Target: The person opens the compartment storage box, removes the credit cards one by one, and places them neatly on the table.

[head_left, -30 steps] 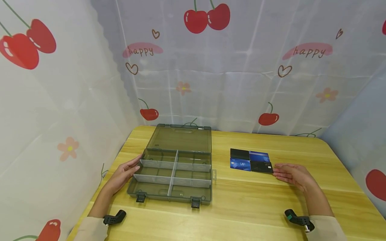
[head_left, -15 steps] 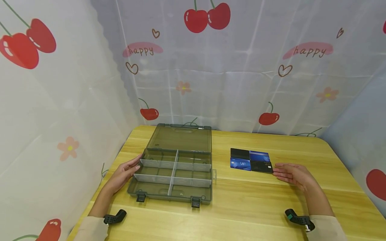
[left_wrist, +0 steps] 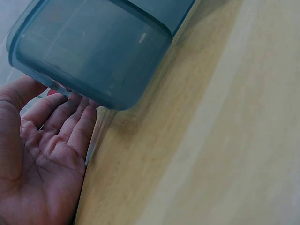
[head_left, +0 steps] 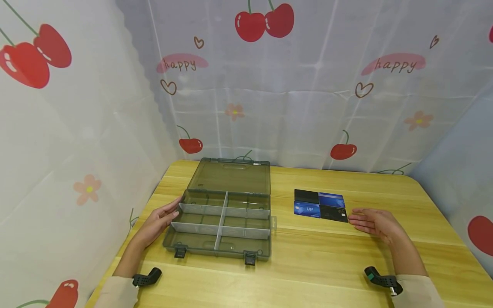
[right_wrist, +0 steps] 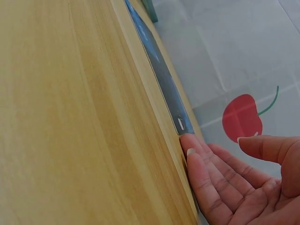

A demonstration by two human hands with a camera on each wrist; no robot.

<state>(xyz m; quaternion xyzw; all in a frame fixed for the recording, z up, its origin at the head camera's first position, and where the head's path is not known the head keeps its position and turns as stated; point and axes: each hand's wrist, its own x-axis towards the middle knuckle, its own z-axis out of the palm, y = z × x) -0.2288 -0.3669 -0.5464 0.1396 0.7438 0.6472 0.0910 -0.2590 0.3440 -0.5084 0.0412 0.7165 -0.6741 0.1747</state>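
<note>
A smoky grey plastic compartment box (head_left: 212, 252) lies with its lid (head_left: 231, 177) folded back. My left hand (head_left: 155, 224) rests against its left side, fingers extended; the left wrist view shows the fingertips at the box's (left_wrist: 93, 51) underside edge. To the right, two black and two blue cards lie flat in a two-by-two block, among them a blue VIP card (head_left: 307, 209). Beside the front right black card (head_left: 331, 213) is my right hand (head_left: 379, 224), fingers straight and close to the card's right edge. In the right wrist view its palm (right_wrist: 239, 183) holds nothing.
White dividers (head_left: 221, 220) split the box into several compartments. Two dark latches (head_left: 249, 259) hang at its front. A cherry-printed curtain (head_left: 285, 119) encloses the wooden table (head_left: 308, 273) at the back and sides.
The front right black card's right edge sits very slightly further left, with a narrow gap to my right fingertips. Both hands are otherwise nearly still.
</note>
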